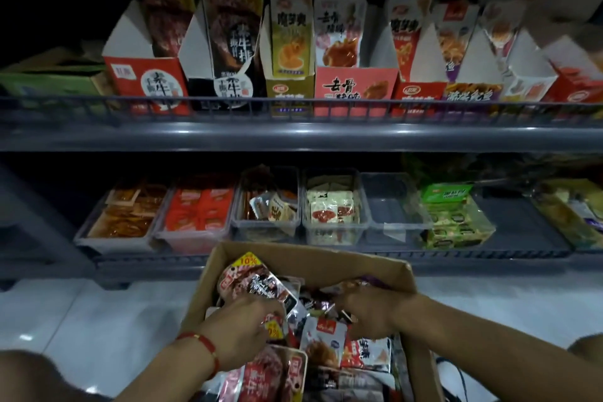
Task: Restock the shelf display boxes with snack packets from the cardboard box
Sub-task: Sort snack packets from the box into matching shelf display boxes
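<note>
Your left hand (239, 333), a red bracelet (202, 344) at its wrist, reaches from the near left into the cardboard box (313, 258), fingers curled down into the snack packets (323, 336). It seems to pinch a packet edge, though the fingertips are buried and you cannot tell for sure. Your right hand (370, 310) comes in from the near right, knuckles up, fingers bent into the same heap; its grip is hidden too. The box sits near, below the lower shelf (326, 259) with its clear bins (334, 206). The display boxes (355, 83) stand far, on the upper shelf (293, 134). The dim light blurs the right end.
</note>
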